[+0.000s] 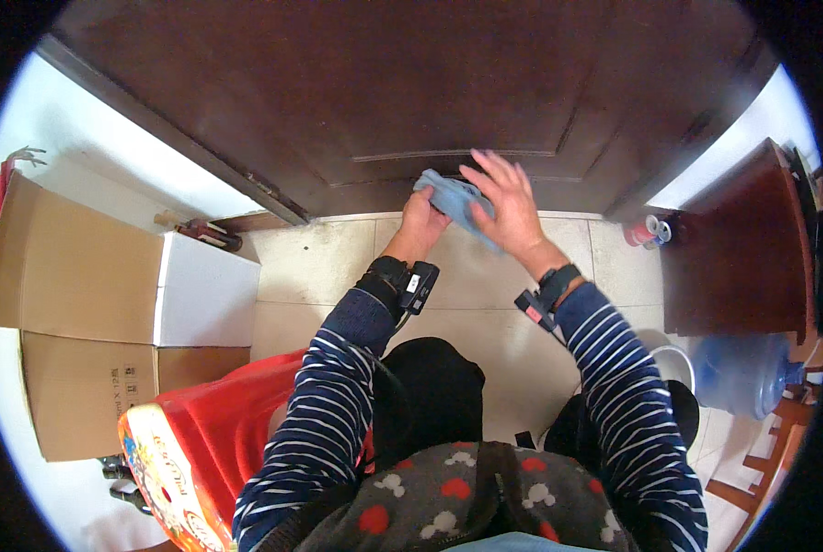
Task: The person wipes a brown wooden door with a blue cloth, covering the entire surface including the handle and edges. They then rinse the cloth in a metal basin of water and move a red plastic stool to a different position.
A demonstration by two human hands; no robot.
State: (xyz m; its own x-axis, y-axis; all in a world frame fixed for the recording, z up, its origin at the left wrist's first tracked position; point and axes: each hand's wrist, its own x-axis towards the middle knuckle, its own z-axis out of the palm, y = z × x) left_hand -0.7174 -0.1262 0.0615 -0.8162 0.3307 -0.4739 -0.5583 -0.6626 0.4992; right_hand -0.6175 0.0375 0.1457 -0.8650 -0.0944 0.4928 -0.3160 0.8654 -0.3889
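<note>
My left hand [424, 219] grips one end of a folded light-blue cloth [458, 201], its thumb lying on top. My right hand [508, 200] is at the cloth's other side, fingers spread and slightly blurred, with the thumb over the cloth; whether it grips the cloth I cannot tell. Both hands are in front of the lower part of a dark brown panelled door [446, 83]. A black band with a small device sits on each wrist.
Cardboard boxes [87, 262] and a dark bottle [211, 234] stand at the left, beside a red cloth [246, 393]. On the right are drink cans [639, 231], a dark wooden cabinet [735, 255], a white bucket [680, 362], a blue water jug [742, 372] and wooden furniture [756, 476].
</note>
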